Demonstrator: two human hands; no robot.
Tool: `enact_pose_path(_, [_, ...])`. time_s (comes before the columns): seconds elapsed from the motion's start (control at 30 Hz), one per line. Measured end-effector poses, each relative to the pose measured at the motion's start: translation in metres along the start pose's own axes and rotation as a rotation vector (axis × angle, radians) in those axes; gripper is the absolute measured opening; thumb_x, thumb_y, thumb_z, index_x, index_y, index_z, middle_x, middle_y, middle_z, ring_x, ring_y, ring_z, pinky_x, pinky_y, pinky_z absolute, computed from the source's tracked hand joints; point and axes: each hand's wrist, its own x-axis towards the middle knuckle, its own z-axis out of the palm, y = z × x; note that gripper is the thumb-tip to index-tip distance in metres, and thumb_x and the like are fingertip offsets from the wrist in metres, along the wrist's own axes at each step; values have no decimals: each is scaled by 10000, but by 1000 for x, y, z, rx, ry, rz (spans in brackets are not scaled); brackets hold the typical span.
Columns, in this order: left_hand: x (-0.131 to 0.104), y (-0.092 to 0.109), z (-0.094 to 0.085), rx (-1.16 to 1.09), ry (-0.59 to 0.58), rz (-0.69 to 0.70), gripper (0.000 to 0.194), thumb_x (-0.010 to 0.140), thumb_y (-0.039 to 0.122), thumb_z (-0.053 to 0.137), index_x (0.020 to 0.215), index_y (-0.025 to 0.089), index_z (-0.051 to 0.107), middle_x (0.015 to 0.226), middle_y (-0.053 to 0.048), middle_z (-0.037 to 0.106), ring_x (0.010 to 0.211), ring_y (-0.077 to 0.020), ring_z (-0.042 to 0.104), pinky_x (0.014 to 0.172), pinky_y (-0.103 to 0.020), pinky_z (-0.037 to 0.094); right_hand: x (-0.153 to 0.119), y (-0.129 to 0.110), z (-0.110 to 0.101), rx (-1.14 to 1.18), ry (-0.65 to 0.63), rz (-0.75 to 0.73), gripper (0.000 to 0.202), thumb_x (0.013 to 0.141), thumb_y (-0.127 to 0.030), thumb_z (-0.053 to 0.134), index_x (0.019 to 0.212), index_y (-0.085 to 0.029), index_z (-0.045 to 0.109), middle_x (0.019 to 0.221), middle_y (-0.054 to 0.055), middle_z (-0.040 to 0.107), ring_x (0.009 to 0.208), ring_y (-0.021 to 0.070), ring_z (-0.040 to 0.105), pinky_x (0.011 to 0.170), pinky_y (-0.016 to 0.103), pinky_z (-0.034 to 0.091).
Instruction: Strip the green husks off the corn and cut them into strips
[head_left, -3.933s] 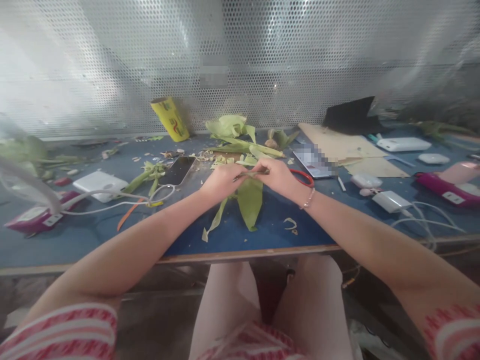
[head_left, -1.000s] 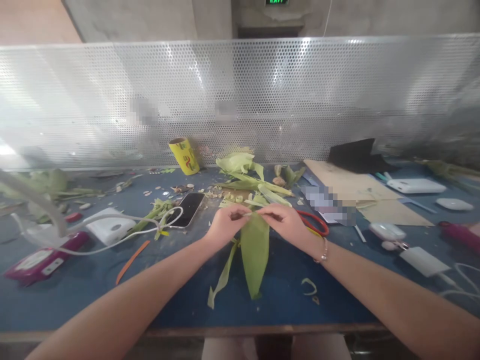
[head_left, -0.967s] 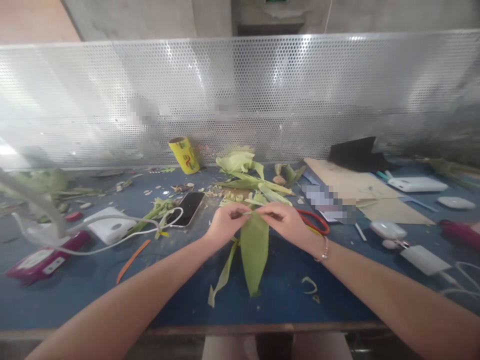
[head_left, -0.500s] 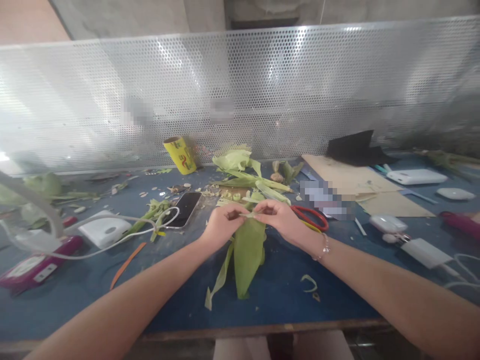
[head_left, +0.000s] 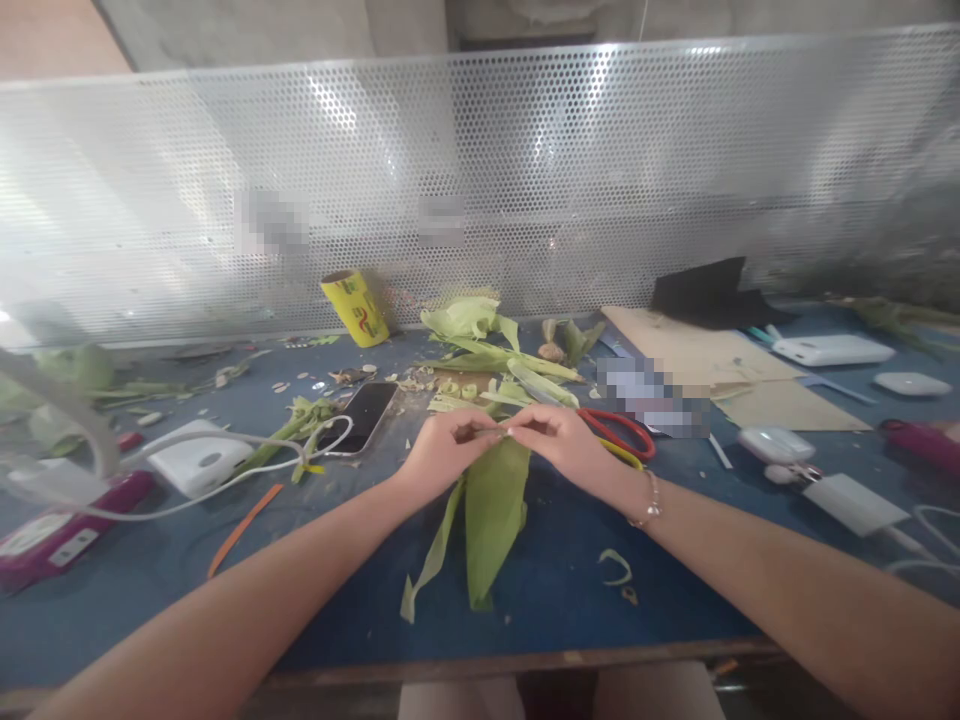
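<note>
My left hand (head_left: 448,447) and my right hand (head_left: 556,440) meet at the middle of the blue table. Their fingertips pinch together over a thin pale strip, which looks like corn husk and is mostly hidden by the fingers. Below them a broad green corn husk (head_left: 495,525) hangs down toward the table's front edge, its top end hidden behind the fingers. A narrower curled husk strip (head_left: 439,560) trails at its left. Just beyond the hands lie cut husk pieces (head_left: 461,390) and a pile of pale green husks (head_left: 472,320).
Red-handled scissors (head_left: 622,435) lie right of my right hand. A phone (head_left: 367,415) and a white cable (head_left: 262,440) are to the left, near a purple power strip (head_left: 71,540). A yellow tube (head_left: 356,308) leans before the perforated metal screen (head_left: 525,180). Cardboard (head_left: 697,350) lies at back right.
My fingertips have drawn closer together, and less of the pale strip shows between them. The broad husk hangs almost as before; the view has shifted slightly.
</note>
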Motion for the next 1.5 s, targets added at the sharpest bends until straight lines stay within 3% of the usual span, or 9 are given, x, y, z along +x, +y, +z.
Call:
enact_pose_path(0.1, [0, 0, 0, 21, 7, -16, 145, 717, 304, 647, 767, 170, 673, 642, -3, 637, 555, -111, 530, 508, -227, 412, 0, 1, -4, 146, -45, 95, 210, 820, -341, 550, 763, -186, 680, 761, 36, 678, 715, 167, 617, 699, 319, 500])
enact_pose_path(0.2, [0, 2, 1, 58, 42, -59, 147, 702, 305, 650, 751, 169, 675, 541, 24, 558, 484, -92, 442, 450, -219, 342, 1, 2, -5, 285, -77, 196, 168, 767, -324, 619, 817, -181, 693, 791, 34, 688, 721, 155, 628, 721, 320, 518])
enact_pose_path(0.5, [-1, 4, 1, 37, 33, -117, 219, 681, 357, 658, 759, 155, 689, 578, -4, 602, 508, -108, 481, 480, -231, 352, 2, 3, -7, 107, -78, 162, 146, 719, -214, 655, 846, -155, 695, 813, 38, 708, 738, 151, 636, 745, 313, 514])
enact_pose_path(0.73, [0, 8, 0, -5, 42, -149, 154, 662, 283, 670, 748, 156, 686, 651, -21, 669, 572, -123, 564, 538, -230, 417, 1, -5, -14, -273, -53, -65, 166, 796, -166, 593, 905, -171, 718, 882, 59, 724, 777, 176, 661, 714, 305, 513])
enact_pose_path(0.87, [-1, 9, -2, 72, 29, -70, 120, 689, 262, 643, 732, 164, 697, 676, -28, 688, 595, -127, 586, 562, -234, 440, -2, -8, -19, -444, -65, -253, 177, 825, -164, 581, 927, -178, 724, 867, 50, 722, 768, 160, 655, 710, 279, 502])
enact_pose_path(1.0, [-3, 7, -1, 72, 23, -6, 102, 695, 237, 629, 717, 169, 702, 640, -16, 669, 548, -110, 560, 522, -223, 424, -4, -7, -18, -501, -53, -388, 168, 845, -159, 560, 912, -187, 711, 841, 35, 709, 760, 136, 648, 704, 245, 499])
enact_pose_path(1.17, [-5, 12, 5, -189, 57, -76, 45, 613, 180, 677, 647, 151, 670, 685, -30, 688, 636, -130, 614, 595, -237, 475, -6, -6, -15, -541, 20, -563, 159, 840, -95, 525, 858, -175, 662, 789, 30, 665, 741, 124, 622, 689, 235, 501])
enact_pose_path(1.33, [-7, 20, 7, -329, 19, -161, 121, 584, 197, 722, 644, 143, 631, 626, -4, 642, 583, -100, 571, 567, -223, 456, -8, -9, -21, -669, -83, -761, 174, 895, -125, 465, 871, -158, 633, 852, 71, 656, 811, 148, 623, 728, 268, 515])
enact_pose_path(1.5, [-7, 18, 1, -140, -67, -88, 128, 662, 227, 685, 658, 143, 589, 603, 5, 605, 558, -98, 558, 537, -219, 442, -8, -5, -27, -731, -129, -785, 196, 911, -159, 452, 959, -186, 640, 894, 60, 660, 829, 150, 633, 723, 274, 533])
